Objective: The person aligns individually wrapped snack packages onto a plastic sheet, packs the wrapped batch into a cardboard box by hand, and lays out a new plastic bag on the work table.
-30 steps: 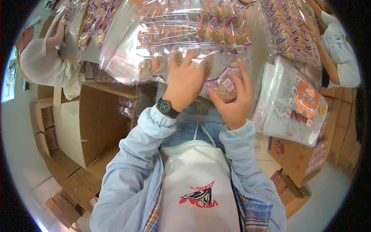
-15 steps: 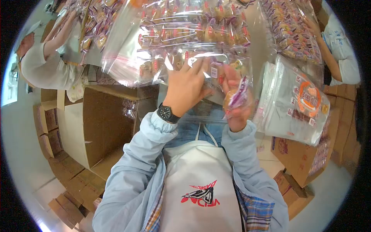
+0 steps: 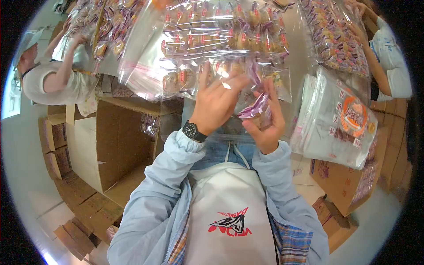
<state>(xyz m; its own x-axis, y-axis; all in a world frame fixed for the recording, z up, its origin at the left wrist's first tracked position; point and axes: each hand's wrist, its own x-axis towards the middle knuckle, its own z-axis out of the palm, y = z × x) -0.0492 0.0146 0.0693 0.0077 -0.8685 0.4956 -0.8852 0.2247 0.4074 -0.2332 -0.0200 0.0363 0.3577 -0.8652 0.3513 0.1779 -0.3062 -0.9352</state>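
A large clear plastic bag point(image 3: 170, 95) lies in front of me with rows of individually wrapped pastries point(image 3: 194, 39) inside. My left hand point(image 3: 216, 104), with a black watch at the wrist, rests at the near end of the bag, fingers spread over the nearest row. Whether its fingertips touch a pastry beneath them is hard to see. Close beside it, my right hand point(image 3: 273, 126) is closed on a wrapped pastry point(image 3: 257, 110) in a clear and purple wrapper, held between thumb and fingers.
Flat printed plastic bags point(image 3: 340, 117) are stacked on the right; more clear bags point(image 3: 143, 75) lie left. An open cardboard box point(image 3: 126, 145) stands lower left, another carton point(image 3: 335, 181) lower right. Co-workers point(image 3: 57, 81) handle pastries on both sides.
My right hand has turned and shifted left toward my left hand, bringing the wrapped pastry along. My left hand's fingers have spread and slid slightly; the bag's near end has moved a little.
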